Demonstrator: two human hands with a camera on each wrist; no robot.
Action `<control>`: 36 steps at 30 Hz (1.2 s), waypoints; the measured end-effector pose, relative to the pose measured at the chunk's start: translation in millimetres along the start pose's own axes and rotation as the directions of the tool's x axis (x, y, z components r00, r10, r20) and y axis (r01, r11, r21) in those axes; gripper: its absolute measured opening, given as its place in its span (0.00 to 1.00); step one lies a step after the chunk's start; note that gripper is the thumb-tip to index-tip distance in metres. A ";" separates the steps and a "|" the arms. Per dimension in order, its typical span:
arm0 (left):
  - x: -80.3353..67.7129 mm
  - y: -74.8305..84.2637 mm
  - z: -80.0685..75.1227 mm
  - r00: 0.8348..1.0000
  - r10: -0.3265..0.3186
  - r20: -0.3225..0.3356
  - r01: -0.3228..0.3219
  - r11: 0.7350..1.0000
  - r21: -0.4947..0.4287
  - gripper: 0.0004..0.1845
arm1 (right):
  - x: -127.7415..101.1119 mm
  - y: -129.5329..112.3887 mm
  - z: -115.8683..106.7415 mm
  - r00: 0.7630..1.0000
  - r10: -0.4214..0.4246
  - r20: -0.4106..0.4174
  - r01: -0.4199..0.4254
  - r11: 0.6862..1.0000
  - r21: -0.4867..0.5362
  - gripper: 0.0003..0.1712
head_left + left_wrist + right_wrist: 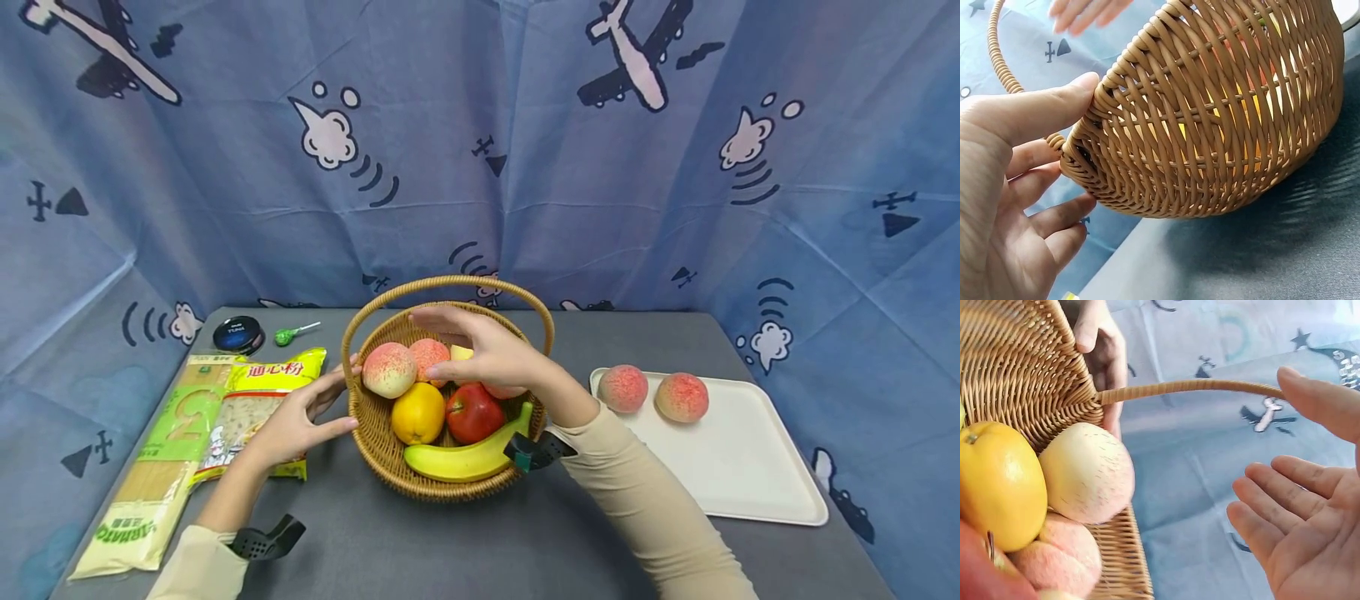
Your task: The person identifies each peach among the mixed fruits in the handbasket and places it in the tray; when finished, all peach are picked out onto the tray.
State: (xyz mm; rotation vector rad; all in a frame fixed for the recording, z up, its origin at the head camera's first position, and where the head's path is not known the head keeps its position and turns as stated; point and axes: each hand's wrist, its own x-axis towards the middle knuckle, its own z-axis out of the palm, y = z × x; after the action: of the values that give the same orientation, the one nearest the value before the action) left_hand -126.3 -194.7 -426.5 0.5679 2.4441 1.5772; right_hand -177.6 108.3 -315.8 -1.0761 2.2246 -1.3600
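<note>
Grey table (pixel 420 550) under basket (pixel 450 493), tray (pixel 742 467), pasta packets (pixel 176 429), tin (pixel 237 335), lollipop (pixel 285 337).

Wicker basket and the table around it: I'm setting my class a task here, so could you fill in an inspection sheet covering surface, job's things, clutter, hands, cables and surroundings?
Surface: grey table.
Job's things: wicker basket holding two peaches, a yellow fruit, a red apple, a banana and other fruit partly hidden; to its right, a white tray with two more peaches.
Clutter: noodle pack, yellow bag, dark tin, green lollipop.
Hands: left hand holds the basket's rim by the handle; right hand hovers over the fruit, holding nothing.
Cables: nothing seen.
Surroundings: blue curtain printed with planes.
</note>
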 end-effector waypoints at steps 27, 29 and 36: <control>1.5 4.7 2.0 1.000 0.012 -0.004 -0.012 1.000 -0.013 0.37 | 66.4 58.6 37.6 0.954 0.289 0.082 -0.288 0.957 -0.030 0.37; 1.5 4.7 1.7 1.000 0.020 -0.004 -0.020 1.000 -0.015 0.38 | 66.6 57.0 40.2 0.955 0.279 0.099 -0.271 0.959 -0.088 0.37; 0.2 3.6 1.7 1.000 0.023 -0.005 -0.023 1.000 -0.015 0.38 | 66.8 56.2 43.5 0.970 0.217 0.112 -0.193 0.962 -0.192 0.36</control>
State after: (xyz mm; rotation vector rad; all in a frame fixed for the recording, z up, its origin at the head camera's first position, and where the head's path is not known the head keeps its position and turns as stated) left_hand -125.1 -191.9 -423.9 0.5929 2.4352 1.6060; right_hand -220.1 46.8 -378.5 -0.9309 2.3191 -0.9899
